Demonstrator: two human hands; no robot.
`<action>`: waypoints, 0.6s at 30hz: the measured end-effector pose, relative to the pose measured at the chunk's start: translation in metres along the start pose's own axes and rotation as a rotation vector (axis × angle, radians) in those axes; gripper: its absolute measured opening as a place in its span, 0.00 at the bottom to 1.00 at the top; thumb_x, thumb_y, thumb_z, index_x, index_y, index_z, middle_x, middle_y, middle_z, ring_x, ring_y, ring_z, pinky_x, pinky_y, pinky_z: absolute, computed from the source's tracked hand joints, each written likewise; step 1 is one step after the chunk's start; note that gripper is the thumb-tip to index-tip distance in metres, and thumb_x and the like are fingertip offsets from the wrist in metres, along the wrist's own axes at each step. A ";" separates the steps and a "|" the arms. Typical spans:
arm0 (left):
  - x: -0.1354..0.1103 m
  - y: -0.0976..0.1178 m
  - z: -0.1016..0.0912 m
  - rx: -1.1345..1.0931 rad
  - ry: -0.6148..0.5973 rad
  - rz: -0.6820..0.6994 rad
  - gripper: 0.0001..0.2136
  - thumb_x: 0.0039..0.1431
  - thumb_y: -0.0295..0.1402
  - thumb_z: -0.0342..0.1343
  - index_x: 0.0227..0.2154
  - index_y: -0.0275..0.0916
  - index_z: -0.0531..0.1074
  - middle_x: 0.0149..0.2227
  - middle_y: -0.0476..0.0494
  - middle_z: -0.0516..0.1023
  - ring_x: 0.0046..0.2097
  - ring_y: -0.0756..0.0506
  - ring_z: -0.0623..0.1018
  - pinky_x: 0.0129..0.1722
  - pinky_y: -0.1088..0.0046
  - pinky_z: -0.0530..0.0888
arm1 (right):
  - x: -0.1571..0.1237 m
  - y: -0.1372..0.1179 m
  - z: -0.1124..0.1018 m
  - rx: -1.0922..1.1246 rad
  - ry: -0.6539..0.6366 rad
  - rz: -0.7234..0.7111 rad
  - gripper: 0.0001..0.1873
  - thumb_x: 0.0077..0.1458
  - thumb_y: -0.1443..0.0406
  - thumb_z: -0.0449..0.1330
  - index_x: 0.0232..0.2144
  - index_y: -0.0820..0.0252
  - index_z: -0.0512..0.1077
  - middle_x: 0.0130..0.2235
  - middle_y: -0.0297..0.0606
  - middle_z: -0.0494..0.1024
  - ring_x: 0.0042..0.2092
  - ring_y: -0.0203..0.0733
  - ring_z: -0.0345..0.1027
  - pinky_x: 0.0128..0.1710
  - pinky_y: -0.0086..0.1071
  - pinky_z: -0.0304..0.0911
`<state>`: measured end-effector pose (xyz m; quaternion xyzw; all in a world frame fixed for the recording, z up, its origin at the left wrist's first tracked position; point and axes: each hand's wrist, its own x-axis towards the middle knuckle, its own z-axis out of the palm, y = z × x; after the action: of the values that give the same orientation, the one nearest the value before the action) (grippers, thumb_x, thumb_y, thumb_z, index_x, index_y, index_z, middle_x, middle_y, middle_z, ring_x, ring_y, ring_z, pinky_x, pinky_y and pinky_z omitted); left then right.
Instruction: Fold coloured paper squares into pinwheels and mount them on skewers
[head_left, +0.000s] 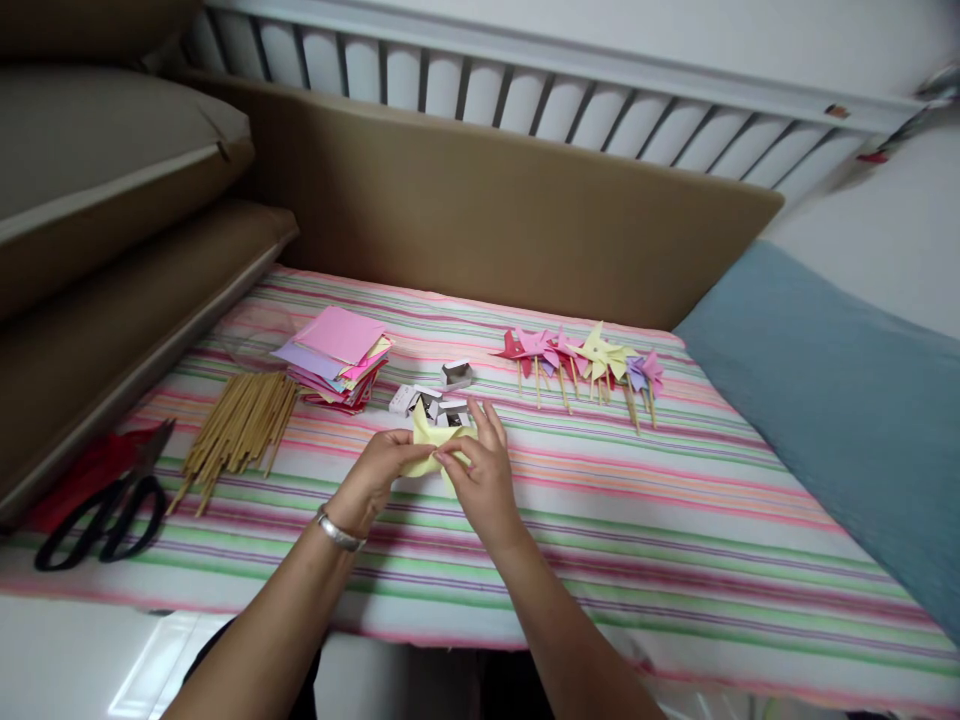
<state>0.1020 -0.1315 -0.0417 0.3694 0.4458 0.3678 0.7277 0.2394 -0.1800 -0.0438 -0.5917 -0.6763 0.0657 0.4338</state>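
Note:
A pale yellow paper pinwheel (429, 432) with folded-in blades is held up between both hands over the striped cloth. My left hand (379, 470), with a silver bracelet at the wrist, is closed on its left side, the thumb lying across the paper. The thumb and forefinger of my right hand (481, 470) pinch together at its middle, while the other fingers are raised. Whether a pin sits in that pinch is too small to make out. Just beyond the paper are small open boxes (457, 374) with dark bits inside.
Square coloured papers (341, 338) are stacked at the left, near a pile of wooden sticks (241, 425). Black-handled scissors (112, 510) lie by red material (64, 485). Finished pinwheels (581, 355) rest at the right. Brown cushions (480, 200) border the striped cloth (637, 520).

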 end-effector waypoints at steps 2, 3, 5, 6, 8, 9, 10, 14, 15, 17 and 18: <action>0.000 0.001 0.000 0.000 -0.006 -0.025 0.12 0.30 0.33 0.67 0.21 0.32 0.77 0.20 0.46 0.76 0.22 0.51 0.71 0.25 0.77 0.63 | 0.000 0.001 0.000 -0.003 -0.006 0.000 0.04 0.52 0.67 0.59 0.26 0.57 0.73 0.61 0.41 0.58 0.64 0.50 0.42 0.59 0.50 0.47; 0.000 0.001 -0.001 -0.006 -0.017 -0.032 0.12 0.30 0.33 0.67 0.21 0.32 0.77 0.21 0.46 0.76 0.23 0.51 0.71 0.25 0.77 0.64 | 0.001 0.002 0.000 -0.005 -0.011 -0.001 0.05 0.52 0.67 0.58 0.26 0.57 0.73 0.61 0.42 0.59 0.64 0.50 0.42 0.59 0.50 0.48; 0.000 0.001 -0.001 -0.025 -0.043 -0.036 0.12 0.29 0.33 0.67 0.21 0.33 0.77 0.21 0.45 0.77 0.24 0.50 0.72 0.26 0.76 0.65 | 0.001 0.002 0.001 -0.011 -0.020 -0.003 0.05 0.53 0.68 0.57 0.27 0.58 0.73 0.61 0.42 0.59 0.64 0.50 0.42 0.59 0.51 0.48; 0.000 0.002 -0.002 -0.033 -0.056 -0.036 0.11 0.29 0.33 0.67 0.21 0.33 0.77 0.22 0.45 0.77 0.24 0.50 0.72 0.27 0.76 0.66 | 0.001 0.002 0.001 -0.014 -0.024 -0.004 0.05 0.53 0.68 0.57 0.27 0.58 0.73 0.61 0.43 0.60 0.64 0.50 0.42 0.59 0.51 0.48; 0.000 0.001 -0.002 -0.038 -0.068 -0.038 0.12 0.29 0.32 0.67 0.21 0.33 0.77 0.22 0.45 0.77 0.24 0.50 0.72 0.27 0.76 0.66 | 0.000 0.002 0.002 -0.020 -0.031 -0.006 0.05 0.53 0.68 0.56 0.28 0.58 0.72 0.60 0.43 0.60 0.64 0.50 0.42 0.58 0.52 0.48; 0.000 0.001 -0.003 -0.037 -0.069 -0.040 0.11 0.30 0.32 0.67 0.21 0.33 0.77 0.22 0.45 0.77 0.24 0.50 0.72 0.28 0.76 0.66 | 0.000 0.002 0.002 -0.023 -0.035 -0.006 0.05 0.53 0.68 0.56 0.28 0.58 0.72 0.60 0.44 0.61 0.64 0.50 0.42 0.58 0.51 0.48; 0.000 0.001 -0.003 -0.035 -0.071 -0.042 0.11 0.30 0.32 0.67 0.22 0.32 0.77 0.22 0.45 0.77 0.25 0.50 0.72 0.28 0.76 0.67 | 0.000 0.002 0.002 -0.028 -0.037 -0.004 0.05 0.53 0.68 0.56 0.28 0.58 0.72 0.60 0.45 0.61 0.64 0.50 0.42 0.59 0.51 0.48; -0.001 0.002 -0.005 -0.042 -0.098 -0.045 0.11 0.31 0.31 0.67 0.23 0.32 0.78 0.23 0.44 0.78 0.27 0.50 0.73 0.32 0.75 0.68 | 0.000 0.002 0.002 -0.050 -0.037 0.003 0.04 0.53 0.68 0.57 0.28 0.59 0.72 0.60 0.46 0.61 0.64 0.50 0.42 0.59 0.50 0.49; -0.001 0.003 -0.005 -0.047 -0.109 -0.043 0.11 0.32 0.31 0.67 0.23 0.32 0.78 0.24 0.44 0.78 0.27 0.49 0.73 0.32 0.75 0.68 | 0.000 0.002 0.002 -0.054 -0.035 0.006 0.04 0.53 0.68 0.57 0.28 0.59 0.71 0.59 0.46 0.61 0.64 0.50 0.42 0.58 0.50 0.49; -0.001 0.004 -0.005 -0.040 -0.126 -0.037 0.11 0.33 0.32 0.66 0.24 0.32 0.78 0.24 0.44 0.78 0.27 0.49 0.73 0.33 0.74 0.67 | 0.001 0.002 0.003 -0.062 -0.027 0.013 0.04 0.52 0.68 0.57 0.28 0.59 0.71 0.59 0.46 0.61 0.64 0.50 0.42 0.58 0.50 0.49; -0.001 0.004 -0.005 -0.025 -0.127 -0.031 0.11 0.34 0.33 0.66 0.23 0.32 0.78 0.24 0.44 0.78 0.27 0.50 0.73 0.32 0.75 0.67 | 0.001 0.003 0.004 -0.067 -0.022 0.015 0.04 0.52 0.68 0.57 0.28 0.59 0.71 0.59 0.47 0.62 0.64 0.50 0.43 0.58 0.50 0.49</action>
<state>0.0964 -0.1296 -0.0396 0.3759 0.4000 0.3377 0.7646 0.2388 -0.1769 -0.0472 -0.6102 -0.6784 0.0528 0.4058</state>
